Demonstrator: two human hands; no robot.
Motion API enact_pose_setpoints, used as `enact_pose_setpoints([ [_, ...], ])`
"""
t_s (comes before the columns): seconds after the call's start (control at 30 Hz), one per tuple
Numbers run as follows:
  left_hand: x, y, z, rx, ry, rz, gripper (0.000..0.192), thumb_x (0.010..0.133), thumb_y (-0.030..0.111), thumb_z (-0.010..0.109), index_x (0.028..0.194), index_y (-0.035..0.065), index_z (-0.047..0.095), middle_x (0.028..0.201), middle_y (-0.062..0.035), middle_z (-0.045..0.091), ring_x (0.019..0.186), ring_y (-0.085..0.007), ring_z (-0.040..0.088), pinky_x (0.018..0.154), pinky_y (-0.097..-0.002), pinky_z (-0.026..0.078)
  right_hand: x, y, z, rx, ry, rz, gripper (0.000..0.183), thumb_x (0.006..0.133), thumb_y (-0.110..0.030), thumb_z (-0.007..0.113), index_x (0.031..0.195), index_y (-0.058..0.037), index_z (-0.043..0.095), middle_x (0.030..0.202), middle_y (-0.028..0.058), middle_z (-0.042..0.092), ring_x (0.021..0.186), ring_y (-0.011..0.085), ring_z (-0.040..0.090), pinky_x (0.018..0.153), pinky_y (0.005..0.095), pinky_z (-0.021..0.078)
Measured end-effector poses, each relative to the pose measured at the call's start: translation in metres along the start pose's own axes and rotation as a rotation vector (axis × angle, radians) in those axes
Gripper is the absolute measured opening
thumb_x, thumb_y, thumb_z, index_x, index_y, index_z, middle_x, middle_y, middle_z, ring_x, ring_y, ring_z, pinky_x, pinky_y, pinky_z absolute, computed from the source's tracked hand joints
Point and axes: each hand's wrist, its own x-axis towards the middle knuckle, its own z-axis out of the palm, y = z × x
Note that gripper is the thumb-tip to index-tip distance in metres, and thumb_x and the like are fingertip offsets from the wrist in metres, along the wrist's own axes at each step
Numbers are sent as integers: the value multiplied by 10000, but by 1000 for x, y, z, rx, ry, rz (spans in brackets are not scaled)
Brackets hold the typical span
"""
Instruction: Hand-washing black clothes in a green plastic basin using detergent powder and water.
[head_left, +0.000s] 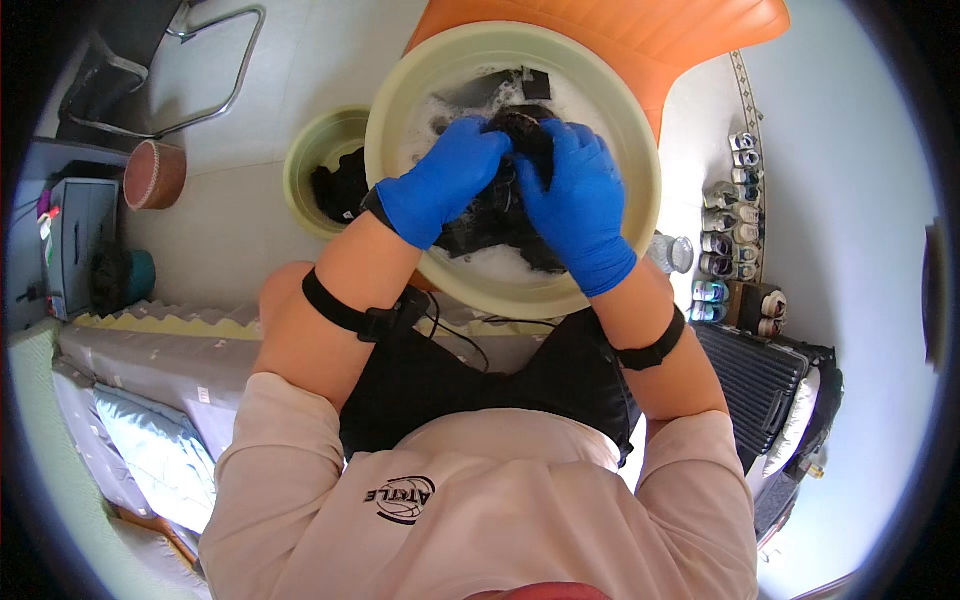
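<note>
A large pale-green plastic basin (637, 161) stands in front of me with soapy water (517, 266) in it. Black cloth (484, 225), apparently a garment, lies soaked among the suds. In a blue glove, my left hand (450, 176) grips a bunched part of that cloth over the basin's middle. My right hand (581, 191), gloved the same way, holds the bunch from the other side. The two hands are close together, with the dark fabric between them. Part of the cloth spreads toward the far side of the basin. My fingertips are partly hidden by the folds.
Left of the basin sits a smaller green basin (300, 191) with black cloth (341, 187) inside. Behind is an orange seat (637, 37). Several shoes (742, 214) line the right wall, near a black suitcase (746, 375). A brown bin (155, 176) and a metal-framed chair (244, 75) stand left.
</note>
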Motion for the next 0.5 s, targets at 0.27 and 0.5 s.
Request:
enact_pose_setpoints([
  [0.27, -4, 2, -18, -260, 115, -154, 320, 929, 144, 480, 1108, -46, 664, 1071, -172, 687, 963, -246, 659, 849, -350, 535, -11, 2, 8, 639, -159, 10, 694, 763, -212, 794, 1343, 20, 492, 1281, 270, 557, 1223, 435, 523, 1058, 471, 412],
  [0.5, -10, 19, -11, -454, 46, -105, 351, 962, 244, 569, 1163, -29, 658, 1098, -130, 690, 996, -197, 655, 866, -307, 530, -22, 19, 8, 521, -167, -21, 704, 778, -174, 777, 1394, -10, 477, 1331, 274, 537, 1271, 432, 504, 1092, 470, 391],
])
